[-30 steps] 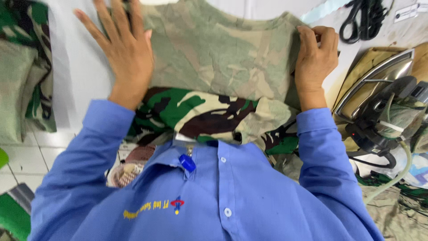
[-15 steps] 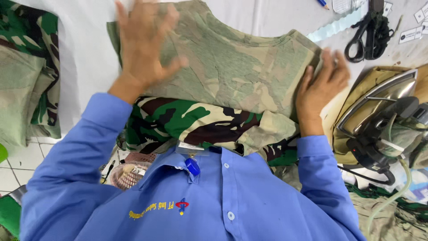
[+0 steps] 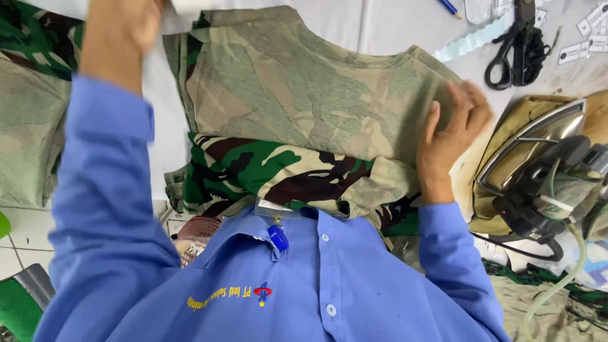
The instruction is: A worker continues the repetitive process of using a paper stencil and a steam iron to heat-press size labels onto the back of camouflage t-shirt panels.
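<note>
Cloth: a camouflage garment (image 3: 304, 101) lies inside out, pale side up, on the white table (image 3: 392, 25); its near edge is turned back, showing the darker green, brown and black print (image 3: 285, 174).
Right hand: the right hand (image 3: 453, 136) rests at the garment's right edge, fingers spread and fairly straight, gripping nothing.
Left hand: the left hand (image 3: 123, 28) is raised at the top left, blurred and partly cut off by the frame; I cannot tell whether its fingers are open or closed.
In the way: the blue left sleeve (image 3: 104, 190) crosses the left of the view and hides the table under it.
Iron: a steam iron (image 3: 544, 171) lies on a stained pad at the right, just beside the right hand, with a pale hose (image 3: 560, 278) running down from it.
Scissors: black scissors (image 3: 516, 54) lie at the top right, well apart from the garment.
Pen: a blue pen (image 3: 451, 7) lies near the top edge.
Labels: small white rectangular tags (image 3: 592, 31) lie scattered at the top right corner, beside the scissors.
Pile: more camouflage cloth (image 3: 31, 107) lies at the far left.
</note>
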